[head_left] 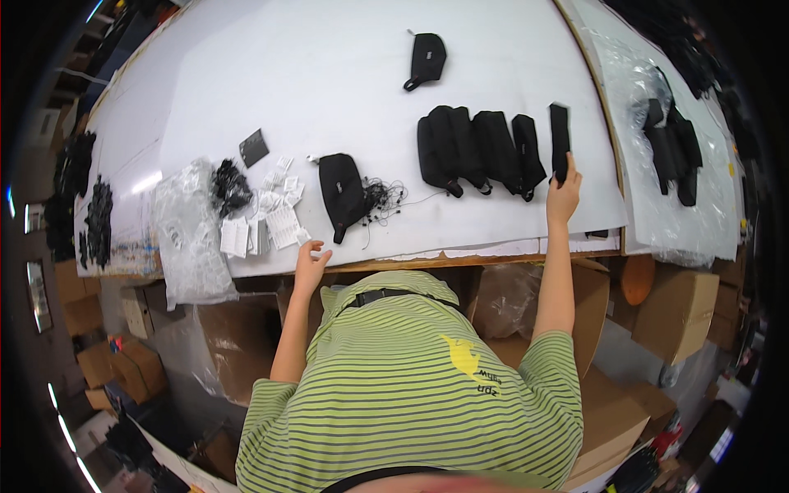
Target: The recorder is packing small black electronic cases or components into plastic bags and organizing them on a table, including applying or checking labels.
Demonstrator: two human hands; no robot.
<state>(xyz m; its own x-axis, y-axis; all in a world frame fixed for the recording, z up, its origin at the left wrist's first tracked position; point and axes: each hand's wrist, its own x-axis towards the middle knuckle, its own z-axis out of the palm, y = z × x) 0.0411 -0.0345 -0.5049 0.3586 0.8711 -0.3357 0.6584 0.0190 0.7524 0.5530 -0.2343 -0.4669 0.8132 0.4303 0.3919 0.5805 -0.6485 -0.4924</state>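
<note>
Right hand (564,191) over a white counter (329,82), fingers grasping a black pouch (560,131) by its near end, left hand (310,264) beside white cards (283,226) — cannot tell if its fingers hold one

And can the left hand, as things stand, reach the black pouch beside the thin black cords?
Probably yes: the left hand is close to the black pouch, with seemingly nothing between them; the thin black cords lie to the pouch's right.

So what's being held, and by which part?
Right hand: a slim black pouch, by its near end. Left hand: unclear whether it pinches a white tag.
</note>
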